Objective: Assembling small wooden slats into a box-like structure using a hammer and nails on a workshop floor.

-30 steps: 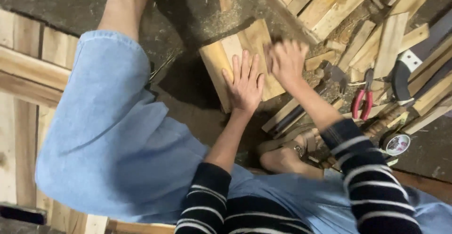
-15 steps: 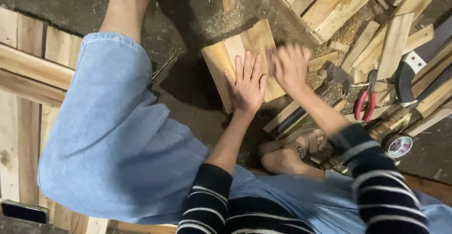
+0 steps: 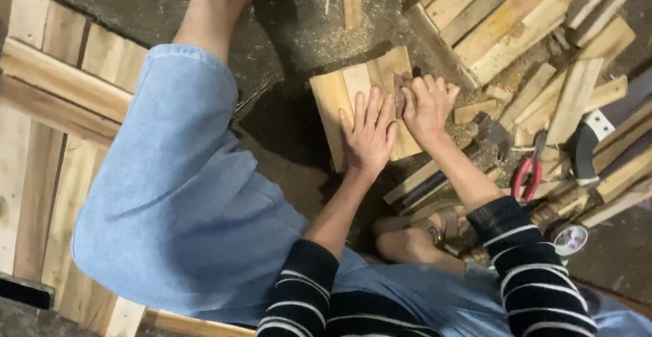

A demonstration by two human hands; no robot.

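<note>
We press our left hand [image 3: 370,133] flat, fingers spread and holding nothing, on the small wooden panel [image 3: 339,96] that lies on the floor just left of the pile of planks [image 3: 516,18]. Our right hand [image 3: 428,106] rests at the panel's right edge, fingers curled over a small dark piece [image 3: 399,94]; whether they grip it we cannot tell. In our judgement, firm, even downward pressure will best stop the panel sliding, with the red pliers [image 3: 528,173] right of it kept clear.

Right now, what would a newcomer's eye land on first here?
Both hands at centre on a small wooden panel lying on the dusty floor: the left hand flat on it, the right hand pressing a small brownish block against it. Right of them lie red-handled pliers among scattered wood offcuts.
</note>
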